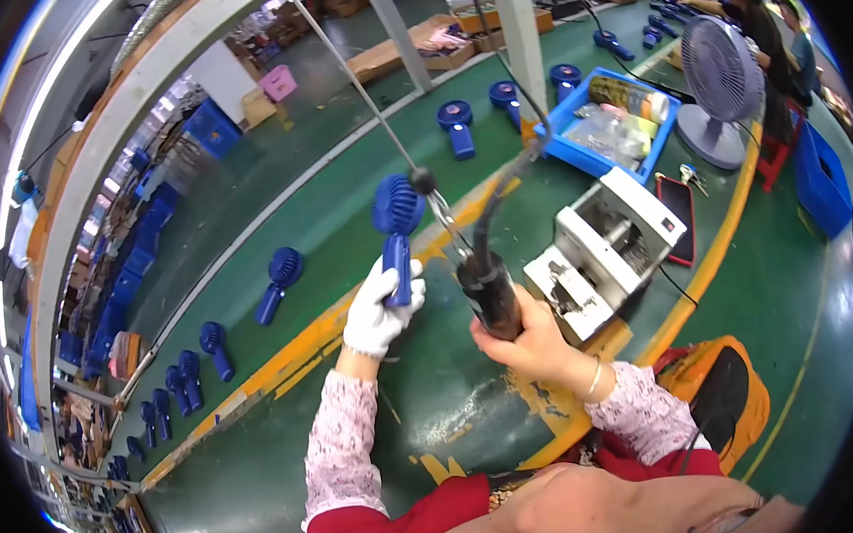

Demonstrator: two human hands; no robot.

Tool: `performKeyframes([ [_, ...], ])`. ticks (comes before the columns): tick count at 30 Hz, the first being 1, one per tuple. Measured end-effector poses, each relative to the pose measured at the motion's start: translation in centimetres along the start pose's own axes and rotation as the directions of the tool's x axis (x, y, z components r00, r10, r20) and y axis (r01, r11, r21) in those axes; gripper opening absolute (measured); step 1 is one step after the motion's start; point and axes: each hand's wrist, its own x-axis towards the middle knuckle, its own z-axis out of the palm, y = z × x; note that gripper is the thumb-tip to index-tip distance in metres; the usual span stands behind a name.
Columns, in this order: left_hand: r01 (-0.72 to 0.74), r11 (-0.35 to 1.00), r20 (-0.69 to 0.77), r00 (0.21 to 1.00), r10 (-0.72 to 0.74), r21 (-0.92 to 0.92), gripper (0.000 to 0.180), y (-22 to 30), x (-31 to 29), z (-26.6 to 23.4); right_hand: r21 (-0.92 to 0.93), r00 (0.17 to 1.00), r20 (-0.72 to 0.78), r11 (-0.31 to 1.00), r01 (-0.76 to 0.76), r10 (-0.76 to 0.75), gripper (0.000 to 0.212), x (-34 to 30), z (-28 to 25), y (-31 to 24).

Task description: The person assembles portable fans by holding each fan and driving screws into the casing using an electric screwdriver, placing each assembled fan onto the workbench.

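Observation:
My left hand (pixel 376 313), in a white glove, grips the handle of a blue handheld fan (pixel 398 210). The fan is held upright, its round grille at the top, above the green work surface. In my bare right hand (pixel 539 346) is a black electric screwdriver (pixel 489 297), with my fingers wrapped round its body. It hangs from a metal hook and a cord, and a black cable leaves its upper end. The two hands are a short way apart, the screwdriver to the right of the fan. Where its tip points I cannot make out.
A white screw feeder (pixel 627 227) stands right of my right hand, beside a red-edged phone (pixel 677 220) and keys. Behind it are a blue tray (pixel 585 162) of bagged parts and a desk fan (pixel 722 68). Several blue handheld fans (pixel 280 279) lie along the green belt. Co-workers sit far right.

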Motion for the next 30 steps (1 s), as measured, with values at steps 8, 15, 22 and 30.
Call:
performKeyframes([
  [8, 0.304, 0.817, 0.079, 0.949, -0.306, -0.489, 0.041, -9.8, -7.7, 4.3, -0.258, 0.929, -0.190, 0.929, 0.265, -0.318, 0.032, 2.1, -0.8, -1.8],
  [15, 0.239, 0.881, -0.146, 0.936, -0.321, -0.408, 0.025, -12.2, -7.6, 7.4, -0.499, 0.799, -0.283, 0.793, 0.350, -0.531, 0.052, 5.0, -2.5, -2.5],
  [22, 0.238, 0.935, -0.243, 0.921, -0.303, -0.263, 0.013, -14.7, -8.5, 8.8, -0.357, 0.877, -0.359, 0.915, 0.188, -0.320, 0.050, 3.3, -2.1, -2.6],
  [30, 0.208, 0.950, -0.272, 0.924, -0.269, -0.232, 0.017, -14.2, -7.8, 9.0, 0.035, 0.952, -0.276, 0.989, 0.145, -0.130, 0.042, 1.8, -0.4, -0.7],
])
